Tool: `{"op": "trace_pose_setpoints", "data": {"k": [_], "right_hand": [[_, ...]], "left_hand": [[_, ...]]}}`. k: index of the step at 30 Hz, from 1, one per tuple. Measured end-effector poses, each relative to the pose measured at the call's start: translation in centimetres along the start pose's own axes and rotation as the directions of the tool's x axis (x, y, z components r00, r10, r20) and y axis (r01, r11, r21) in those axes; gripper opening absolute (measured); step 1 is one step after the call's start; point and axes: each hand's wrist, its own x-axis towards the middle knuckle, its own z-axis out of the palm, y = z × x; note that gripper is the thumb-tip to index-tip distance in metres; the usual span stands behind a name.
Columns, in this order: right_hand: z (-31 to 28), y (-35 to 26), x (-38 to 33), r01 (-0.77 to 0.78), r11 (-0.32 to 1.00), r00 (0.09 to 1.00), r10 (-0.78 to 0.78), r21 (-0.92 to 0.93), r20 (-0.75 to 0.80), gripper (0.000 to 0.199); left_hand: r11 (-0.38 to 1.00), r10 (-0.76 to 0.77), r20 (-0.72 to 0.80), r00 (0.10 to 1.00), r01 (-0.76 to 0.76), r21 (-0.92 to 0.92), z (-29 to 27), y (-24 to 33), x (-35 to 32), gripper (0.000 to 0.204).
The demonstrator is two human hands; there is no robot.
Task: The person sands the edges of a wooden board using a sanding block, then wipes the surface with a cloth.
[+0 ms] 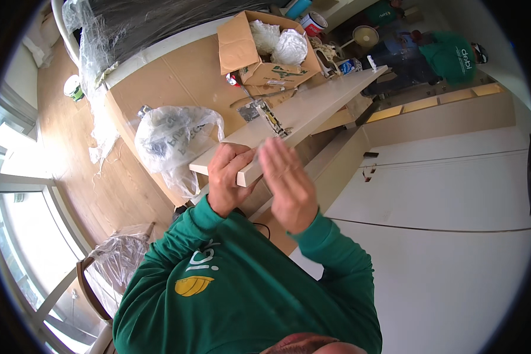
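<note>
A long pale board [324, 105], like a door panel, runs from my body toward the far right. My left hand [227, 171] is closed around its near corner, thumb on top. Against the right edge of that same end lies my right hand [289, 186], its fingers stretched out together and slightly blurred. Whether something thin sits under those fingers is hidden. Just beyond my hands, a narrow tool with a dark and yellowish body [270, 118] rests on the board, beside a flat grey metal piece [249, 112].
Left of the board, a clear plastic bag [174, 138] sits on a cardboard-covered surface [159, 82]. An open cardboard box [242, 50] with white wrapping stands behind it. A person in green [451, 58] is at the far right. White panels [430, 194] line the right.
</note>
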Motion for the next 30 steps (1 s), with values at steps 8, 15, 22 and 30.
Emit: {"op": "trace_pose_setpoints", "data": {"k": [8, 15, 22, 30], "right_hand": [[-0.3, -0.2, 0.6, 0.015, 0.999, 1.0, -0.014, -0.047, 0.026, 0.066], [-0.5, -1.9, 0.9, 0.058, 0.998, 0.997, -0.057, -0.011, 0.047, 0.061], [-0.4, -1.9, 1.2, 0.04, 0.999, 0.998, -0.039, -0.03, 0.05, 0.061], [0.0, -0.1, 1.5, 0.02, 0.997, 1.0, -0.019, -0.08, 0.015, 0.06]], "left_hand": [[0.999, -0.037, -0.002, 0.999, 0.037, -0.039, -0.4, -0.2, 0.7, 0.056], [0.998, -0.03, 0.023, 0.999, 0.031, -0.047, -0.4, -0.4, 0.8, 0.049], [0.997, -0.036, -0.02, 0.999, 0.035, -0.062, -0.3, -0.2, 1.4, 0.049], [0.998, -0.03, -0.023, 0.999, 0.028, -0.061, -0.3, -1.1, 1.2, 0.053]]}}
